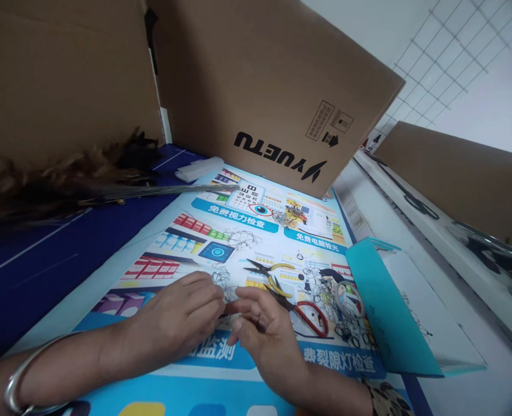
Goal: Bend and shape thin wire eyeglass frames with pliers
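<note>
My left hand, with a silver bangle on its wrist, is closed in a pinch near the middle of the printed sheet. Its fingertips meet those of my right hand, whose fingers are curled with the thumb bent in. Whatever lies between the fingertips is too small or hidden to make out. Just behind the hands is a small tangle of thin wire. Yellow-handled pliers lie beyond my right hand, jaws toward the left. Closer in are red-handled pliers, their jaws partly under the yellow handle.
Small rings and wire loops are heaped at the right around a round tin. A teal open box stands beside them. Large cardboard boxes wall the back. Feathers on long wires reach in from the left.
</note>
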A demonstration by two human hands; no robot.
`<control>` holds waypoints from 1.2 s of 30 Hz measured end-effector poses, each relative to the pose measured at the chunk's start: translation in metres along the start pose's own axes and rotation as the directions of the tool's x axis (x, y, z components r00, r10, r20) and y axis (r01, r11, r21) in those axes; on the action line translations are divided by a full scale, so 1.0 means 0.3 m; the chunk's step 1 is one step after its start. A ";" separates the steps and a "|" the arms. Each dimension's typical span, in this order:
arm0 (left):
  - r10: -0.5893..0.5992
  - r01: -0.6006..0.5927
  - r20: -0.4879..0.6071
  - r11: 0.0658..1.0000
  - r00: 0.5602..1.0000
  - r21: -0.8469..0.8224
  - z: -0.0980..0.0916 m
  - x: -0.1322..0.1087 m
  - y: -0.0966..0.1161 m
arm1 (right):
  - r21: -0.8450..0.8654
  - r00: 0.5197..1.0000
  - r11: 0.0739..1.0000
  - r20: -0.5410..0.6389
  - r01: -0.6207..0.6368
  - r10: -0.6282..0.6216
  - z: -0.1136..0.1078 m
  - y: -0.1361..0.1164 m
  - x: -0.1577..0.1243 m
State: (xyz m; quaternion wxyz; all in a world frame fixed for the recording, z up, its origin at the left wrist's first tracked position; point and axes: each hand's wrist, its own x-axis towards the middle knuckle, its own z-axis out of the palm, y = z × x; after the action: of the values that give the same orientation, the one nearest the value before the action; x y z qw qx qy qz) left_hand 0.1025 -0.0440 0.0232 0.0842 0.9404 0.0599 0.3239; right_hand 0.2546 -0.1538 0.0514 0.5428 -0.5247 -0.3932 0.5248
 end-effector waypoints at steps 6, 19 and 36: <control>-0.221 0.224 0.039 0.959 0.974 -0.173 -0.006 0.003 0.018 | 0.010 1.000 1.000 0.014 0.015 -0.015 -0.006 0.009 -0.003; -0.412 0.425 0.126 0.809 0.903 -0.405 -0.034 0.034 0.031 | 0.004 0.999 1.000 0.014 0.030 -0.030 -0.008 0.008 -0.008; -0.544 0.609 0.332 0.476 0.771 -0.634 -0.013 0.027 0.020 | 0.029 0.998 0.998 0.017 0.057 -0.058 -0.016 0.007 -0.010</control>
State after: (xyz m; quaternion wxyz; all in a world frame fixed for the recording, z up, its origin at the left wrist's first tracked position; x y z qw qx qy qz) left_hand 0.1069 -0.0480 0.0323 0.5466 0.7680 0.2387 0.2333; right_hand 0.2584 -0.1577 0.0490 0.5617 -0.5007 -0.4052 0.5192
